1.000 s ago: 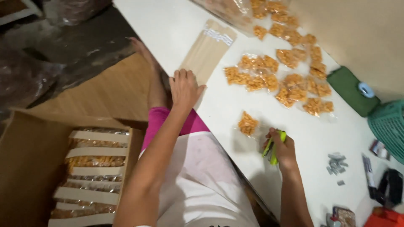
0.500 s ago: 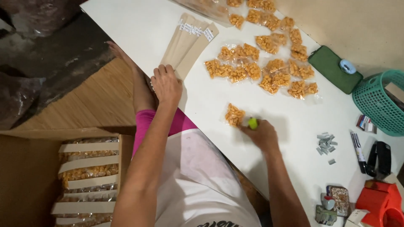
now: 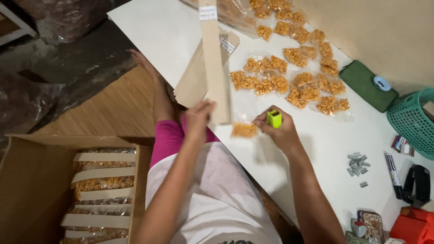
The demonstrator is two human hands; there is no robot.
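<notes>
Your left hand (image 3: 199, 118) pinches the thin, light, bendy cardboard strip (image 3: 213, 63) at its lower end above the white surface (image 3: 316, 149), while your right hand (image 3: 278, 131), fingers closed, grips the green stapler (image 3: 274, 118) beside the small crinkly snack packet (image 3: 244, 130).

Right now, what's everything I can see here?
card strip: one, tan, lifted by left hand
strip stack: tan, table edge
snack packets: many, orange, on table
single packet: orange, under the strip's end
stapler: lime, in right hand
staples: grey heap, table right
pouch: green, by wall
basket: teal, far right
marker: one, table right
box: cardboard, floor left, holds stapled packet rows
table: white
left hand: grips strip
right hand: holds stapler
</notes>
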